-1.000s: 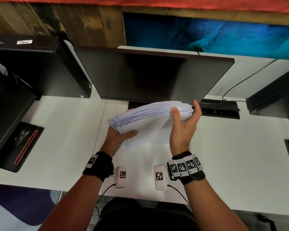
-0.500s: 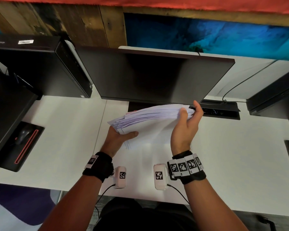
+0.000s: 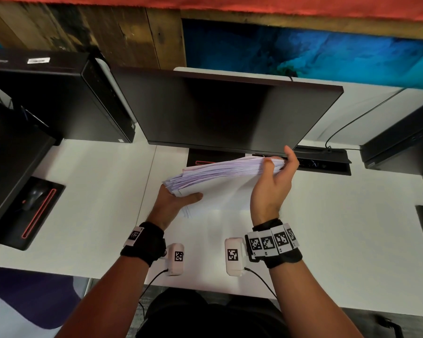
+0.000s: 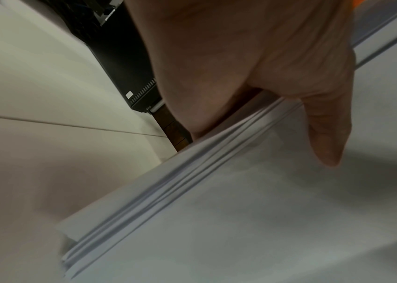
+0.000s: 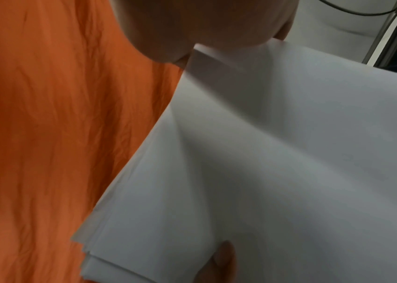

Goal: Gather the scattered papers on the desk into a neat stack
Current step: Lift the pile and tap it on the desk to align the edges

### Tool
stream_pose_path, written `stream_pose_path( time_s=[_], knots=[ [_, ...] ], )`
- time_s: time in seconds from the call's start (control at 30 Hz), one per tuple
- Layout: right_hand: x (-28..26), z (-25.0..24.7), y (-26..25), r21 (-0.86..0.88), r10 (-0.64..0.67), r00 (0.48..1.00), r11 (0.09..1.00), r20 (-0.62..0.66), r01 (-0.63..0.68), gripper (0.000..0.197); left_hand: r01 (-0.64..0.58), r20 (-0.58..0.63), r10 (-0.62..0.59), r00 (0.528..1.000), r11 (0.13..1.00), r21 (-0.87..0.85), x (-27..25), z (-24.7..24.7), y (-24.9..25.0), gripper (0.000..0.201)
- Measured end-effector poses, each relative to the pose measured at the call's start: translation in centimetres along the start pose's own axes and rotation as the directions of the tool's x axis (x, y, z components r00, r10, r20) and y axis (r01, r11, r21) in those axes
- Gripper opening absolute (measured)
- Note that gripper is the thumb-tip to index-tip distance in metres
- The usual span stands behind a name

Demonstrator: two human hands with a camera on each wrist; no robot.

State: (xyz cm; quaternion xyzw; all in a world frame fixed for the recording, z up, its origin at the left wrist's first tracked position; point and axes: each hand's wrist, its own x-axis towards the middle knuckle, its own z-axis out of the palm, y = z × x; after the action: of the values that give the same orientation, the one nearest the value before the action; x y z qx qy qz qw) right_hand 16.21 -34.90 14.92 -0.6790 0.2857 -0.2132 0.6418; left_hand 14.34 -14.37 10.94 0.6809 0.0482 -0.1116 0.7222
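Observation:
A thick bundle of white papers (image 3: 220, 172) is held upright on its long edge above the white desk (image 3: 352, 228), just in front of the monitor. My left hand (image 3: 178, 198) grips its lower left corner, thumb lying across the near sheet. My right hand (image 3: 276, 174) grips the upper right end, thumb in front and fingers behind. The sheet edges are fanned and uneven at the left corner. The left wrist view shows the layered paper edges (image 4: 192, 181) under my left hand's thumb (image 4: 323, 134). The right wrist view shows the bundle's (image 5: 289, 162) near face.
A black monitor (image 3: 225, 111) stands directly behind the papers. A black computer case (image 3: 59, 98) stands at the back left, and a mouse on a black pad (image 3: 32, 203) lies at the left. A cable box (image 3: 325, 162) and another case (image 3: 405, 142) are at the right.
The bundle has tipped a little more upright and shifted slightly away from me. My right hand's thumb has moved up to the top edge. My left hand keeps its grip.

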Motion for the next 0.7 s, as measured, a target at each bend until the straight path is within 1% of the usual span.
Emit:
stream_pose_path(
  time_s=[0.03, 0.1, 0.2, 0.23, 0.33, 0.4, 0.5, 0.6, 0.7],
  knots=[
    [0.0, 0.0, 0.0, 0.001, 0.001, 1.000, 1.000, 0.000, -0.001, 0.048, -0.001, -0.005, 0.001, 1.000, 1.000, -0.007, 0.0, -0.1, -0.1, 0.055],
    [-0.1, 0.0, 0.0, -0.005, 0.004, 1.000, 1.000, 0.005, -0.004, 0.054, 0.002, -0.006, -0.002, 1.000, 1.000, -0.022, 0.0, -0.2, -0.2, 0.052],
    [-0.3, 0.0, 0.1, -0.024, -0.018, 1.000, 1.000, 0.016, 0.018, 0.060, -0.001, -0.004, 0.001, 1.000, 1.000, -0.020, 0.1, -0.2, -0.3, 0.052],
    [-0.3, 0.0, 0.1, -0.029, -0.013, 1.000, 0.999, 0.020, 0.013, 0.066, -0.006, -0.001, 0.006, 1.000, 1.000, -0.021, 0.1, -0.2, -0.2, 0.053],
    [-0.4, 0.1, -0.6, -0.118, 0.000, 0.998, 0.993, 0.064, 0.008, 0.100, -0.015, 0.006, 0.015, 1.000, 1.000, -0.020, 0.1, 0.0, -0.1, 0.057],
    [-0.5, 0.0, -0.7, -0.185, -0.016, 0.996, 0.982, 0.087, 0.032, 0.113, -0.022, 0.006, 0.022, 1.000, 1.000, -0.013, 0.1, 0.1, -0.1, 0.060],
    [-0.7, -0.1, -1.0, -0.251, -0.048, 0.995, 0.966, 0.085, 0.068, 0.120, -0.024, 0.005, 0.024, 1.000, 1.000, -0.004, 0.1, 0.1, -0.1, 0.060],
    [-0.9, -0.1, -1.5, -0.311, -0.069, 0.992, 0.945, 0.103, 0.098, 0.122, -0.032, 0.011, 0.032, 0.999, 0.999, -0.006, 0.0, 0.2, -0.1, 0.066],
    [-1.3, 0.0, -1.7, -0.400, -0.094, 0.988, 0.906, 0.123, 0.136, 0.128, -0.058, 0.014, 0.058, 0.998, 0.998, -0.015, 0.1, 0.2, -0.4, 0.064]
  ],
)
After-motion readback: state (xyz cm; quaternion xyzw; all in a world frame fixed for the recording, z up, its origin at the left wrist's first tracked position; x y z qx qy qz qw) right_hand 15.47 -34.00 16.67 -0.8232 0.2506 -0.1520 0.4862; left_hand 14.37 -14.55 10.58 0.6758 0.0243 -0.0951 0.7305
